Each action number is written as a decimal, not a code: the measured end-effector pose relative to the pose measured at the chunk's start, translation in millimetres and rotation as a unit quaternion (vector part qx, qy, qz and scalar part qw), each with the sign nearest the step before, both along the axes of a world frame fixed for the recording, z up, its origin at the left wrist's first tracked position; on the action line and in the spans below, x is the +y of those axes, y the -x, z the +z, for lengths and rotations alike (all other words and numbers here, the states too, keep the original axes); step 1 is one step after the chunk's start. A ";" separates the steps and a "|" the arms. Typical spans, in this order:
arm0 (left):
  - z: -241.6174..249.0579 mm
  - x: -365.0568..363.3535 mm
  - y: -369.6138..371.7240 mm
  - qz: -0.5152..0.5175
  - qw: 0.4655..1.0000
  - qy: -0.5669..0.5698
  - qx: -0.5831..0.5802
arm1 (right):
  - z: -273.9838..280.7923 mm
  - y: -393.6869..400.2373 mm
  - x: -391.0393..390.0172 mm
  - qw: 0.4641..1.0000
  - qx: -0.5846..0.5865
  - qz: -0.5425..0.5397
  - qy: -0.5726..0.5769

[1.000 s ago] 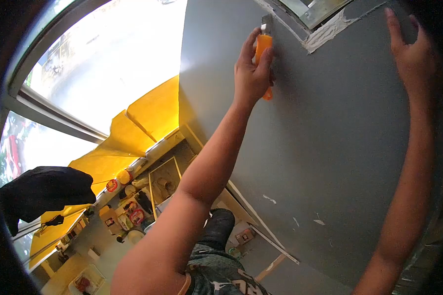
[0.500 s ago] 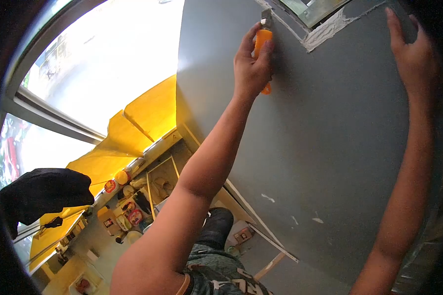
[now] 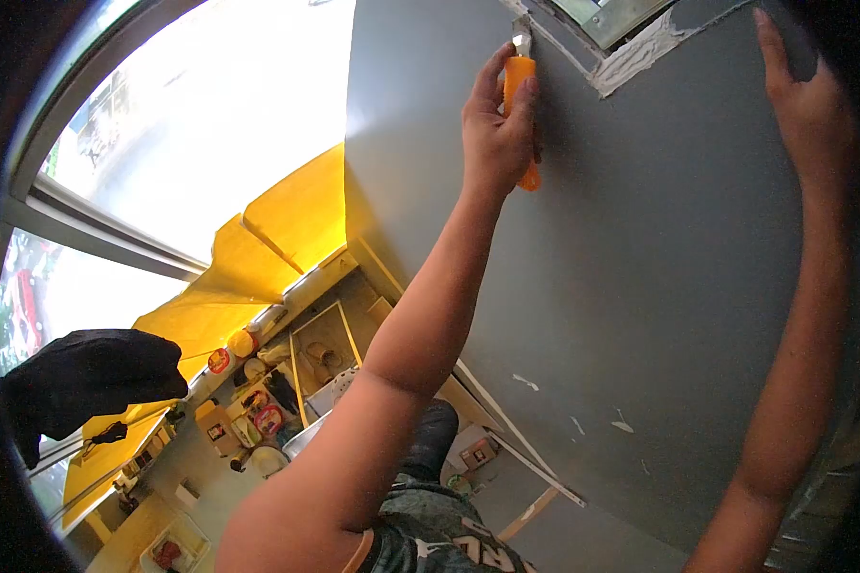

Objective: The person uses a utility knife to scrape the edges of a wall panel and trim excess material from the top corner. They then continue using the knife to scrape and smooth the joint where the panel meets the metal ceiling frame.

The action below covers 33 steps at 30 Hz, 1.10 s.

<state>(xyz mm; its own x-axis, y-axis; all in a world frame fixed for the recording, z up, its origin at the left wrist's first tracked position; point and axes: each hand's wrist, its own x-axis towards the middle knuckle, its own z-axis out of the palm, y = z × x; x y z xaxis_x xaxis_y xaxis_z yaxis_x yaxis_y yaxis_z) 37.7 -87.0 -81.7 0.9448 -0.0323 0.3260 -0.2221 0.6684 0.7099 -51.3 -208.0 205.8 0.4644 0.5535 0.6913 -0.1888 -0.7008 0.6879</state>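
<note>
My left hand (image 3: pixel 499 134) is closed round the orange handle (image 3: pixel 516 86) of a putty knife, whose metal blade (image 3: pixel 522 34) points up along the grey wall (image 3: pixel 631 239). The blade's tip lies beside a strip of white filler (image 3: pixel 564 55) running along the edge of a framed opening (image 3: pixel 621 21). A wider patch of filler (image 3: pixel 635 65) covers the corner below that frame. At the upper right, my right hand (image 3: pixel 812 119) has its fingers apart and is against or close to the wall; contact is hard to tell, and part of it falls in shadow.
Left of the wall is a bright window (image 3: pixel 210 115) above a yellow ledge (image 3: pixel 296 215). A black cloth (image 3: pixel 96 387) hangs at the left. Far below, tubs (image 3: pixel 242 343), boxes (image 3: pixel 217 429) and a white container (image 3: pixel 175 546) stand about the floor. Small white marks (image 3: pixel 622 426) dot the lower wall.
My left hand and the putty knife have shifted slightly right, with the handle's lower end swinging right. My right hand keeps nearly the same place and spread.
</note>
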 end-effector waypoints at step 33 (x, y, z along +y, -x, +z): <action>-5.1 -1.4 -4.4 0.034 0.997 -0.056 -0.033 | -20.6 9.4 24.1 0.995 -0.080 0.008 0.061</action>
